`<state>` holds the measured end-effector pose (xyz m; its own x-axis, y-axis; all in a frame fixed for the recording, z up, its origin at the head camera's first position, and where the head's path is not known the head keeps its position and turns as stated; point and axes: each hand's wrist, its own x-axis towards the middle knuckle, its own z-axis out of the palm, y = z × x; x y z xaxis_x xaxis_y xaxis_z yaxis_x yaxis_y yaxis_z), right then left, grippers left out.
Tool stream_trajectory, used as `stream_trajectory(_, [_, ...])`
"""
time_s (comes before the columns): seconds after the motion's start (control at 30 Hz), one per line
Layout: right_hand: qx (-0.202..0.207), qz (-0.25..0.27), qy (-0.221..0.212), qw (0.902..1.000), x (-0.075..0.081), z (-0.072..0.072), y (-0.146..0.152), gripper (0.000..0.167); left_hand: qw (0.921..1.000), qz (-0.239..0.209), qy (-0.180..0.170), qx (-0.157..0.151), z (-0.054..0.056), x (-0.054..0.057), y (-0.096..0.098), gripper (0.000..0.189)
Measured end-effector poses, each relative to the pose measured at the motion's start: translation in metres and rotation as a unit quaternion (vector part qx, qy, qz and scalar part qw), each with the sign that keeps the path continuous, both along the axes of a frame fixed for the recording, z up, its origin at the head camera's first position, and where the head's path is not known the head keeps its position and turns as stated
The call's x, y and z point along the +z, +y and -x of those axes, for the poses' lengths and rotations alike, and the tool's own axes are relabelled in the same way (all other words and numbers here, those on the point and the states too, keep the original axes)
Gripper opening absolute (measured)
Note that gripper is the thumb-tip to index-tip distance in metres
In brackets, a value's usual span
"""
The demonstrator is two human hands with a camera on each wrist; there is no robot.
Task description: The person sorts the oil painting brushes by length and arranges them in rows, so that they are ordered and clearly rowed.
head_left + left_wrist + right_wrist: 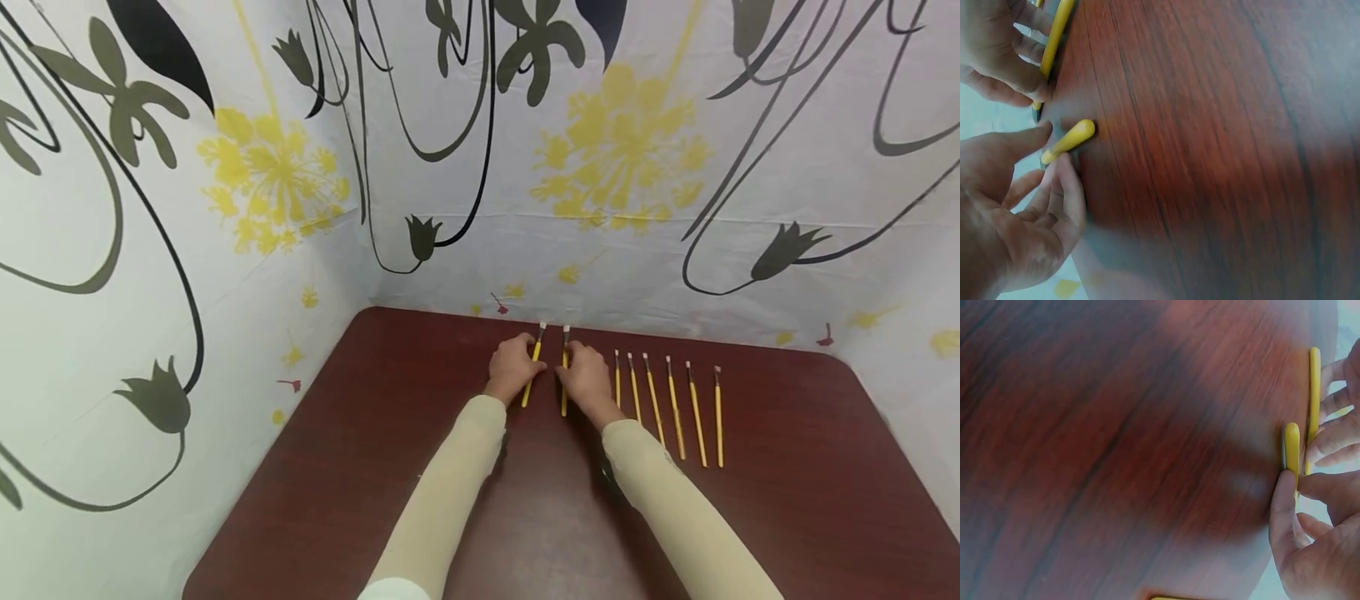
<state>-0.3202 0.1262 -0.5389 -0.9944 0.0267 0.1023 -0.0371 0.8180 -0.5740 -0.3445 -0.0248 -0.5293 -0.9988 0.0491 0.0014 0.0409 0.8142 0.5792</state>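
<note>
Near the table's far edge, my left hand (pixel 512 367) pinches a paintbrush (pixel 527 392) with a yellow handle, its pale bristles toward the wall. Just right of it, my right hand (pixel 587 377) holds a second yellow-handled paintbrush (pixel 565 400) between thumb and fingers. These two brushes lie side by side with a small gap, the left one slightly tilted. In the left wrist view, the rounded handle end (pixel 1085 130) points out past the left fingertips. The right wrist view shows the handle (pixel 1292 440) of the right brush between thumb and forefinger.
Several more yellow paintbrushes (pixel 696 414) lie in a spaced row to the right, bristles away from me; my right arm overlaps some of them. The dark red wooden table (pixel 360 467) meets a patterned white wall covering (pixel 465 283) at the back and left.
</note>
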Motion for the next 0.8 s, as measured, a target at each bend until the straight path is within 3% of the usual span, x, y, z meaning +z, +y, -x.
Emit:
stream_trajectory(0.1, [0.011, 0.011, 0.002, 0.9999, 0.002, -0.003, 0.002, 0.050, 0.9994, -0.031, -0.015, -0.002, 0.000, 0.000, -0.006, 0.055])
stream_trajectory(0.2, [0.015, 0.022, -0.004, 0.9996, 0.006, -0.009, 0.006, 0.053, 0.9947, -0.095, -0.039, -0.006, -0.001, 0.000, -0.012, 0.059])
stream_trajectory(0.3, [0.022, 0.029, -0.005, 0.9993, 0.007, -0.016, 0.015, 0.057, 0.9839, -0.171, -0.050, -0.017, -0.002, -0.001, -0.016, 0.058])
stream_trajectory(0.47, [0.063, 0.067, 0.032, 0.9953, 0.006, -0.031, 0.025, 0.053, 0.9665, -0.255, -0.019, -0.022, -0.010, 0.000, -0.028, 0.051])
stream_trajectory(0.63, [0.094, 0.179, 0.027, 0.9790, 0.006, -0.057, 0.037, 0.043, 0.9470, -0.320, -0.017, -0.021, -0.021, 0.003, -0.034, 0.046])
stream_trajectory(0.8, [0.100, 0.291, -0.004, 0.9515, 0.007, -0.077, 0.048, 0.042, 0.9173, -0.393, -0.040, -0.048, -0.033, 0.008, -0.026, 0.044])
